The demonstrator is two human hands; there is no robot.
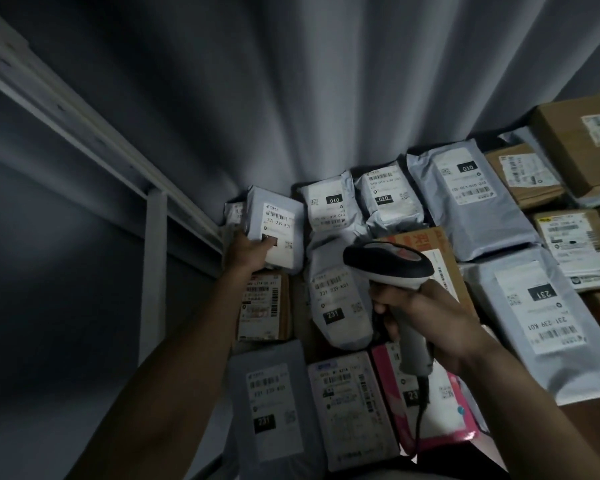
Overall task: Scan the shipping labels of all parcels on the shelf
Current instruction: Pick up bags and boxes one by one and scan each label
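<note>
Parcels (430,271) crowd the shelf (184,209) as we tilt up a grey mailer (274,230) at ten o'clock, left hand (248,252) gripping its lower edge, right hand (420,313) wrapped around the scanner (388,268).

We judge most labels unscanned; nothing marks finished ones, dim light blurs barcodes, and parcels at three o'clock run out of frame.

The shelf (300,282) carries grey mailer bags (471,199) and brown cartons (575,147), labels up.
</note>
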